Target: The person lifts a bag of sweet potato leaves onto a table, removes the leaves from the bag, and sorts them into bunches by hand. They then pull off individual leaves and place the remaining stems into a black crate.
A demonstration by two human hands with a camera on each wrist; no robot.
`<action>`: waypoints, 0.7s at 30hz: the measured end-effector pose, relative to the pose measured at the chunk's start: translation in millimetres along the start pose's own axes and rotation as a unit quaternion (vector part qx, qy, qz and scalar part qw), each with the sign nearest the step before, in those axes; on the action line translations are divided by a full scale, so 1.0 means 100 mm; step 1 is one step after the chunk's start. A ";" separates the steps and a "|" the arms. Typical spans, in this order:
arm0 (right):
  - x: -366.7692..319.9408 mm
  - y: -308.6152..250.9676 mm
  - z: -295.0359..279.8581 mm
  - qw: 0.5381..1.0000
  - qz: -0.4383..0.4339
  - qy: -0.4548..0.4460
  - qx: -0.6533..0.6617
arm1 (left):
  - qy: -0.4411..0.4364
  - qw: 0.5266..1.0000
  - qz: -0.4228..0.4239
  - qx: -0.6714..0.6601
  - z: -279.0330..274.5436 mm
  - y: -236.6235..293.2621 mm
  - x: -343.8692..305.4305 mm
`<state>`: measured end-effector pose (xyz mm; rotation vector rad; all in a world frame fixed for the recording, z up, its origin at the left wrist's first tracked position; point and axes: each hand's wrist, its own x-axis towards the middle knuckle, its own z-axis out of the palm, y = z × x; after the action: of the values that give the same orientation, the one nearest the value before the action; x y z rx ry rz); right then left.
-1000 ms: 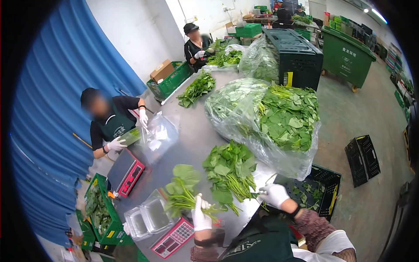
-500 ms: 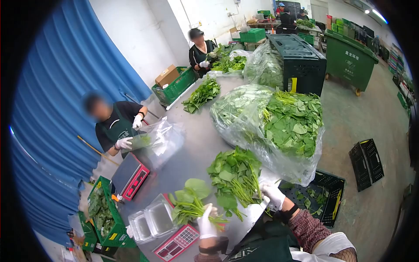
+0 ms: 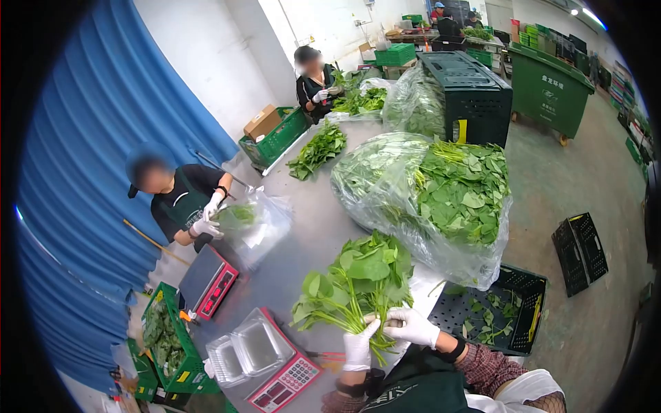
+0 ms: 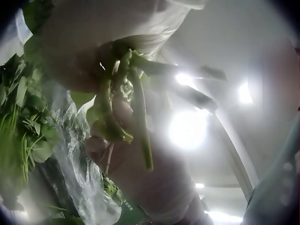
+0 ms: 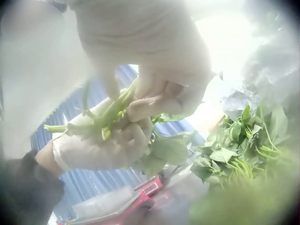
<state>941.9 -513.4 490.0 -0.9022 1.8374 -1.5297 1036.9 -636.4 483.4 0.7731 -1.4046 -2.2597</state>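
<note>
My gloved left hand [image 3: 358, 350] grips a bunch of leafy greens [image 3: 329, 297] by its stems, leaves pointing away from me. Close against it, my gloved right hand [image 3: 413, 326] pinches stems of the same bunch, its fingertips meeting the left fingers. In the right wrist view the right hand [image 5: 150, 51] is above and the left hand [image 5: 103, 145] below, with green stems [image 5: 110, 115] between them. Cut stem ends [image 4: 140, 122] poke out below the left hand in the left wrist view. Behind the bunch lies a pile of the same greens [image 3: 389, 261], partly overlapped by it.
Clear plastic boxes [image 3: 251, 347] stand on a red scale [image 3: 286, 384] at left. A large bag of greens [image 3: 461, 193] sits beyond the pile. A black crate [image 3: 502, 313] with loose leaves is at right. Across the metal table [image 3: 303, 227], a person handles a bag [image 3: 237, 217].
My left hand has carried its bunch rightward to the pile. My right hand has come from the pile's stem ends to the bunch. Across the table, the other person's hands have drawn together.
</note>
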 end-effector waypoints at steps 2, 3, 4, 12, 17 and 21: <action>-0.01 -0.09 0.01 0.995 -0.039 0.022 -0.093 | 0.024 1.000 -0.011 -0.011 -0.01 -0.04 0.01; -0.01 -0.11 0.01 0.978 -0.077 0.044 -0.187 | 0.046 0.998 -0.023 -0.023 -0.02 -0.06 0.01; -0.01 -0.10 0.01 0.978 -0.076 0.045 -0.187 | 0.045 0.998 -0.023 -0.022 -0.01 -0.08 0.01; 0.02 0.09 0.06 0.996 -0.008 0.085 -0.029 | 0.081 0.996 0.033 0.013 0.02 -0.06 0.01; -0.02 0.09 0.07 0.992 -0.049 0.086 -0.080 | 0.036 0.999 0.037 0.001 0.09 -0.09 -0.01; -0.19 0.13 0.01 0.983 -0.005 0.178 -0.045 | 0.100 0.990 -0.007 -0.098 0.00 0.02 0.07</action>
<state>951.9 -497.6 477.7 -0.7115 2.1682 -1.7133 1031.6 -641.7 483.2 0.9158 -1.0709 -2.2194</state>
